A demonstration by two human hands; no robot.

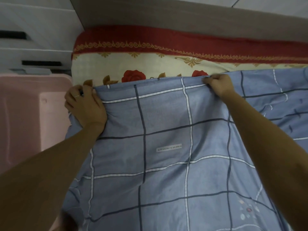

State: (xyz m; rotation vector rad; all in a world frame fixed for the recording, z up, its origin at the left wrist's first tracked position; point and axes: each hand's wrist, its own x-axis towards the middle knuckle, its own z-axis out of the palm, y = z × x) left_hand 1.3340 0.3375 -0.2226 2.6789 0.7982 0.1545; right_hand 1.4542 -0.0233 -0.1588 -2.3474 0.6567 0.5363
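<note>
Rose-print bed [106,67], both hands [85,105] [218,85] gripping blue quilt [166,147]

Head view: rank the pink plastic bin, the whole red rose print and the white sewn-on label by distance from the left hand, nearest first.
1. Pink plastic bin: immediately left of the left hand.
2. Whole red rose print: up and to the right.
3. White sewn-on label: farther right, on the blue checked cover.

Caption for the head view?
The left hand and right hand grip a blue checked quilt beside a rose-patterned pillow.
</note>
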